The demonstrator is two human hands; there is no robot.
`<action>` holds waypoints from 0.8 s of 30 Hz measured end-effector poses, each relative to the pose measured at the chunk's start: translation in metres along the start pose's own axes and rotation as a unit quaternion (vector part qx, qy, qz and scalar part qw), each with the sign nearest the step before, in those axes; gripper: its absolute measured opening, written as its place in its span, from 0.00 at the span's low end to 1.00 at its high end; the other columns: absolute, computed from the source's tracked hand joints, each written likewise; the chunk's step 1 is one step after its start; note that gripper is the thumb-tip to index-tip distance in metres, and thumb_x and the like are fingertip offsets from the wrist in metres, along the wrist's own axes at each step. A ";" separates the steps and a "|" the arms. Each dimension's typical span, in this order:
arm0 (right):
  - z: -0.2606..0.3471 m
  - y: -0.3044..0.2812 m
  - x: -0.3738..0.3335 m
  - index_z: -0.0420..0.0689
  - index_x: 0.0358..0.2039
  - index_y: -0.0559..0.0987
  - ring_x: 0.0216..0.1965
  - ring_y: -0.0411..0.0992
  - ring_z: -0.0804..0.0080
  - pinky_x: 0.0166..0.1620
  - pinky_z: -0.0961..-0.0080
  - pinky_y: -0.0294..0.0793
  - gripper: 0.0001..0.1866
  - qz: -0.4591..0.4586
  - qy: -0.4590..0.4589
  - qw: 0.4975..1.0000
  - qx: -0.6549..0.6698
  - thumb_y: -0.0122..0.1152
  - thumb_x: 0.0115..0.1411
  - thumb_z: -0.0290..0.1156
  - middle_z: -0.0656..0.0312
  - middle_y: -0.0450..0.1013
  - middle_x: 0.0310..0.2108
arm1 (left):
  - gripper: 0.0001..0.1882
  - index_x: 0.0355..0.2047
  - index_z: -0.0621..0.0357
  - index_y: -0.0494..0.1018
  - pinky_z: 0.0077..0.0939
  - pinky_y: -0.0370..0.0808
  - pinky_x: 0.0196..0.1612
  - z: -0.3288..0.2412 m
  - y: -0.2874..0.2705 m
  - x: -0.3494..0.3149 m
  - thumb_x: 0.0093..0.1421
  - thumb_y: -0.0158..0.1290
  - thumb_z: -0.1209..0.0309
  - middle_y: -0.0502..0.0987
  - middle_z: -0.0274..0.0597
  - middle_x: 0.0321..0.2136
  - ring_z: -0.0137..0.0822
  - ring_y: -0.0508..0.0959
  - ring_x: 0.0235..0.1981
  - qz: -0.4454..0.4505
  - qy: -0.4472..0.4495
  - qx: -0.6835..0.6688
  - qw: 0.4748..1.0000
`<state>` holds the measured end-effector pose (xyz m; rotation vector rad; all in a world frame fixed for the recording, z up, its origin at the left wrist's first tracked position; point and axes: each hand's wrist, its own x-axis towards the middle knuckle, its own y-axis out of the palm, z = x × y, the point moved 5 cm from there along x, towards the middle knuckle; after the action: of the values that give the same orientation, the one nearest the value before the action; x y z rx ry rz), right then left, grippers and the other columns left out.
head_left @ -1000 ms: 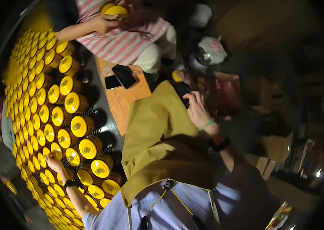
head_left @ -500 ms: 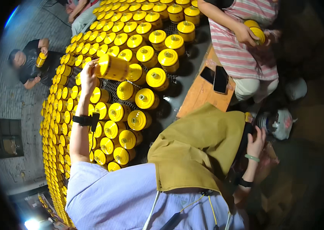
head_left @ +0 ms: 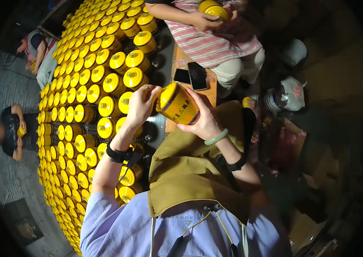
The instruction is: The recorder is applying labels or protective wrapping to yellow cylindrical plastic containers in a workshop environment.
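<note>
Just toward twelve o'clock from the middle of the view, the right hand (head_left: 203, 118) has its fingers wrapped around a tilted yellow canister (head_left: 181, 108), lid end pointing between ten and eleven. The left hand (head_left: 140, 106) is at that end, fingers drawn narrow; whether they grip it, I cannot tell. Rows of yellow-lidded canisters (head_left: 82, 113) spread from seven to eleven; two dark phones (head_left: 197, 76) lie at twelve.

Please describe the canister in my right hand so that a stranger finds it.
Right of the field of yellow canisters is an olive apron. At its top, your right hand grips this yellow canister: unlike those standing nearby, it is lifted and tilted.
</note>
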<state>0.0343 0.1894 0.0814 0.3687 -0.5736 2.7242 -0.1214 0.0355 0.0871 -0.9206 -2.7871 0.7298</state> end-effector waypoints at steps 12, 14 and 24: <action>-0.092 -0.010 -0.069 0.39 0.49 0.76 0.48 0.70 0.78 0.48 0.79 0.73 0.20 -0.080 0.172 0.944 0.269 0.66 0.59 0.34 0.64 0.74 0.47 | 0.13 0.37 0.68 0.71 0.25 0.72 0.37 0.048 0.091 -0.003 0.69 0.48 0.67 0.79 0.41 0.33 0.26 0.70 0.31 0.196 -0.024 -0.097 0.975; -0.073 -0.017 -0.064 0.42 0.47 0.77 0.49 0.73 0.67 0.49 0.73 0.74 0.21 -0.061 0.092 0.989 0.099 0.70 0.52 0.26 0.58 0.74 0.47 | 0.13 0.37 0.68 0.72 0.27 0.73 0.34 0.053 0.097 -0.003 0.68 0.49 0.67 0.79 0.45 0.29 0.28 0.71 0.28 0.176 0.000 -0.066 0.982; -0.044 -0.021 -0.057 0.43 0.39 0.81 0.48 0.73 0.59 0.52 0.69 0.71 0.15 -0.102 0.065 0.992 -0.035 0.70 0.48 0.25 0.56 0.74 0.47 | 0.14 0.39 0.65 0.76 0.37 0.76 0.35 0.031 0.101 -0.007 0.65 0.51 0.65 0.79 0.57 0.28 0.52 0.82 0.32 0.100 0.033 0.091 0.990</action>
<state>0.0860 0.2118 0.0318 0.2168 -0.5620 2.5034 -0.0703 0.0895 0.0115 -1.1747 -2.5443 0.9443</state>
